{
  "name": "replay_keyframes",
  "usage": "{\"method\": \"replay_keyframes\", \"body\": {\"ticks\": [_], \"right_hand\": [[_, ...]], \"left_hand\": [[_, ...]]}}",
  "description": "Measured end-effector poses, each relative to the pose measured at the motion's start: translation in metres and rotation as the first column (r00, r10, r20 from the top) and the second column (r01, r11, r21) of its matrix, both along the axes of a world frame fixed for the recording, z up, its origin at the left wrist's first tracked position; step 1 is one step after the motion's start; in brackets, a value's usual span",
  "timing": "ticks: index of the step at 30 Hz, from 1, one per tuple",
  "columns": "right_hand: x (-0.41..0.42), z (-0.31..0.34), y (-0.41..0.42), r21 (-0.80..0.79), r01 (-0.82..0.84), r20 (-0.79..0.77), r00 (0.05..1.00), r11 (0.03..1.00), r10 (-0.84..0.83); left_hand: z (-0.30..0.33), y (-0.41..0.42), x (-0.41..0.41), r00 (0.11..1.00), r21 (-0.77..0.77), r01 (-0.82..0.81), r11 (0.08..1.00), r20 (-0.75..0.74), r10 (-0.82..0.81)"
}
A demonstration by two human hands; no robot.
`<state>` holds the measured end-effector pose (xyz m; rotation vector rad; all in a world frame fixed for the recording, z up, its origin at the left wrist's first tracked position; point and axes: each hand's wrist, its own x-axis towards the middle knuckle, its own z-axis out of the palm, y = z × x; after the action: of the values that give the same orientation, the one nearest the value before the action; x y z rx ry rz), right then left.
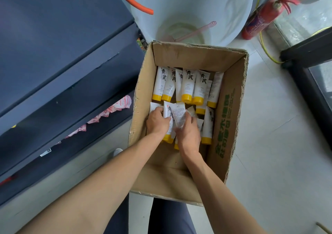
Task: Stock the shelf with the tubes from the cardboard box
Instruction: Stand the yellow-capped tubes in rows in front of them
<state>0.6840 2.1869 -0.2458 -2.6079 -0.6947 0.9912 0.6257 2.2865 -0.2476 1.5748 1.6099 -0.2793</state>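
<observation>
The white, yellow-capped tubes (pixel 188 86) lying in the cardboard box (pixel 197 55) carry two large black brush-style characters down their fronts — 黄芪. Smaller print sits beneath them, too fine to read. One tube near the box's front edge shows its back, a block of small black text that cannot be made out. On the outer face of the box's right wall runs a column of green Chinese characters (pixel 226 124) — blurred, not legible.

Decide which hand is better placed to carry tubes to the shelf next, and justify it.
Left. The left hand is nearer the shelf, which stands on the cardboard box's left. The right hand would cross over.
</observation>
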Motion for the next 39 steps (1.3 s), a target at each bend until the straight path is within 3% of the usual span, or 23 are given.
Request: {"method": "replay_keyframes", "body": {"ticks": [4,10,18,23,27,33,39], "right_hand": [[0.007,0.012,0.001,0.045,0.084,-0.054,0.995,0.995,-0.081],[0.017,0.071,-0.003,0.2,0.215,-0.206,0.963,0.956,-0.173],[0.016,0.18,0.002,0.39,0.175,-0.158,0.98,0.904,-0.121],[0.001,0.251,0.012,0.518,0.151,-0.191,0.98,0.842,-0.058],[-0.017,0.315,0.026,0.67,0.005,-0.09,0.993,0.742,0.074],[-0.052,0.407,0.057,0.792,-0.317,0.2,0.942,0.522,0.269],[-0.121,0.485,0.088,0.861,-0.4,0.288,0.893,0.315,0.346]], "left_hand": [[0.02,-0.001,-0.012,0.999,0.022,-0.021,1.0,0.046,0.02],[0.074,-0.002,-0.025,0.957,0.001,-0.118,0.993,0.265,0.114],[0.184,0.013,-0.044,0.885,0.058,-0.151,0.987,0.452,0.108],[0.26,0.022,-0.072,0.795,0.059,-0.22,0.974,0.589,0.144],[0.323,0.028,-0.106,0.727,0.107,-0.277,0.955,0.674,0.135],[0.413,0.041,-0.184,0.62,0.179,-0.365,0.914,0.779,0.095],[0.483,0.052,-0.272,0.579,0.309,-0.375,0.874,0.814,-0.04]]}}
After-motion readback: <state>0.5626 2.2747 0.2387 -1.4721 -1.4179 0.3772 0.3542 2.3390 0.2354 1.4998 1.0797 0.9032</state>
